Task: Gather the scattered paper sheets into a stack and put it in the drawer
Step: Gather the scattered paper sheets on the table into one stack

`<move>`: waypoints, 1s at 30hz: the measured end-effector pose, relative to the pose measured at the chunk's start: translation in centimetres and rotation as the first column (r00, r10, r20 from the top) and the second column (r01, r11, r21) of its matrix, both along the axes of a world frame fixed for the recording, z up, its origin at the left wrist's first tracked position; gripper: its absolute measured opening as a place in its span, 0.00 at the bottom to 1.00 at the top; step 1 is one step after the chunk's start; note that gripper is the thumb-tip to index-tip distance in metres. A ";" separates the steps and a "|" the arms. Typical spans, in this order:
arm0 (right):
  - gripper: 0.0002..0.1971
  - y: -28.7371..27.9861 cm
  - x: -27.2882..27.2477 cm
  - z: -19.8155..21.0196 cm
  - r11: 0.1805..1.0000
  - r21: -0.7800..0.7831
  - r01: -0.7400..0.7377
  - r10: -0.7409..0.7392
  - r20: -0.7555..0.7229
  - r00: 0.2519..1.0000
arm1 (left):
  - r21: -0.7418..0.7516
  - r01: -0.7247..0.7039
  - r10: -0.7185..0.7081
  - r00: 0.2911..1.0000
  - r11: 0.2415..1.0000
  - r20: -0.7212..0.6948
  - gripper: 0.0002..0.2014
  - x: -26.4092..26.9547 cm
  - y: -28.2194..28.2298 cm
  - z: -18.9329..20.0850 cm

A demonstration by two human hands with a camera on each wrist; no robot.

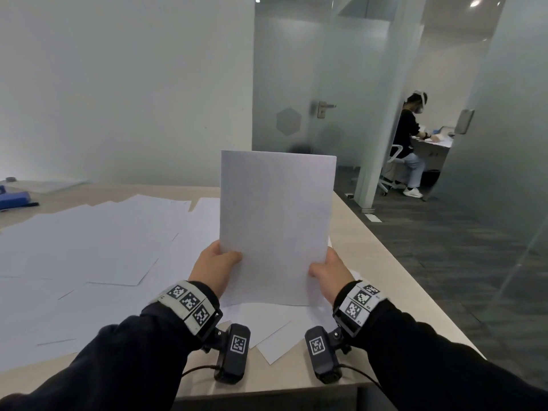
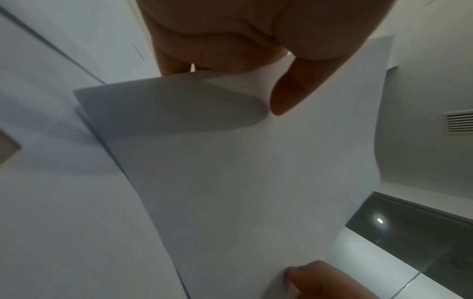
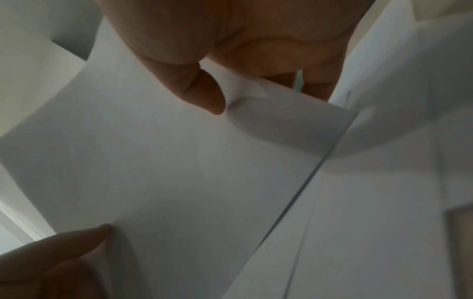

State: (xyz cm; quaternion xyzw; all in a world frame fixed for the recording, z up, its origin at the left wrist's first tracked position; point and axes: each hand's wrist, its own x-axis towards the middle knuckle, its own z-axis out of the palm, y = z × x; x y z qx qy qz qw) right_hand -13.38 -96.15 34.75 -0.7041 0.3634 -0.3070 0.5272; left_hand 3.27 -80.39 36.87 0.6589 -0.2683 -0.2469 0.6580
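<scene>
Desk (image 1: 367, 250), pale wood, spread across its left and near parts with loose paper sheets (image 1: 89, 250), overlapping and unsquared; we judge that sweeping them together quickly could push some over the near or right edge, since several already lie close to it. Stack (image 1: 277, 229), held upright above the near right part of the desk, its lower edge apparently just over the sheets beneath; we cannot count its sheets, though both wrist views show a thin layered edge, so more than one. Risk here, in our judgement: the tall stack is held only low down and could bow or fan, and inner sheets could slide out if either pinch eases. Left hand (image 1: 215, 269), thumb on the near face, fingers behind, clamped on the stack's lower left edge. Right hand (image 1: 329, 272), likewise pinching the lower right edge, with a slight pucker at the thumb in the right wrist view. Drawer: not visible in any view; we cannot tell where it sits. Blue object (image 1: 13, 198), far left, cut off by the frame, unidentified.
</scene>
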 end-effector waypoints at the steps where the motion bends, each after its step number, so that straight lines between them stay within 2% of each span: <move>1: 0.18 -0.2 -0.2 -0.2 1.000 -0.004 0.000 0.000 -0.040 0.999 | 0.017 0.001 -0.001 1.000 1.000 0.011 0.18 -0.1 -0.1 0.1; 5: 0.16 -1.3 -1.7 0.9 0.997 -0.041 0.061 -0.064 -0.070 0.995 | 0.046 0.047 -0.048 0.998 0.998 0.027 0.18 -0.9 -1.1 1.2; 7: 0.17 -2.3 -3.2 1.5 0.993 -0.051 0.111 -0.115 -0.075 0.991 | 0.075 0.118 -0.118 0.993 0.990 0.008 0.20 -1.9 -2.0 1.5; 10: 0.18 -3.9 -6.3 2.0 0.978 -0.087 0.190 -0.201 -0.142 0.969 | 0.116 0.271 -0.261 0.961 0.956 -0.092 0.21 -4.4 -3.5 1.4; 14: 0.16 -5.8 -11.6 1.9 0.956 -0.138 0.259 -0.292 -0.357 0.887 | 0.177 0.419 -0.391 0.904 0.890 -0.172 0.24 -8.0 -5.3 0.3; 18: 0.15 -7.1 -16.5 0.5 0.951 -0.147 0.270 -0.306 -0.550 0.777 | 0.234 0.522 -0.463 0.846 0.820 -0.264 0.32 -11.3 -6.1 -1.2; 20: 0.19 -7.4 -18.0 -0.1 0.953 -0.130 0.274 -0.294 -0.616 0.730 | 0.260 0.566 -0.501 0.820 0.782 -0.277 0.33 -12.4 -6.1 -1.8; 24: 0.19 -8.0 -19.3 -0.7 0.952 -0.140 0.274 -0.293 -0.680 0.672 | 0.324 0.572 -0.550 0.818 0.753 -0.167 0.26 -13.1 -5.6 -1.9; 27: 0.20 -8.3 -19.5 -0.7 0.952 -0.132 0.276 -0.288 -0.696 0.658 | 0.379 0.526 -0.565 0.825 0.761 -0.012 0.16 -13.0 -4.6 -1.5; 30: 0.26 -8.1 -19.4 -0.4 0.943 -0.152 0.297 -0.314 -0.705 0.636 | 0.420 0.444 -0.549 0.819 0.791 0.169 0.10 -12.4 -3.2 -1.1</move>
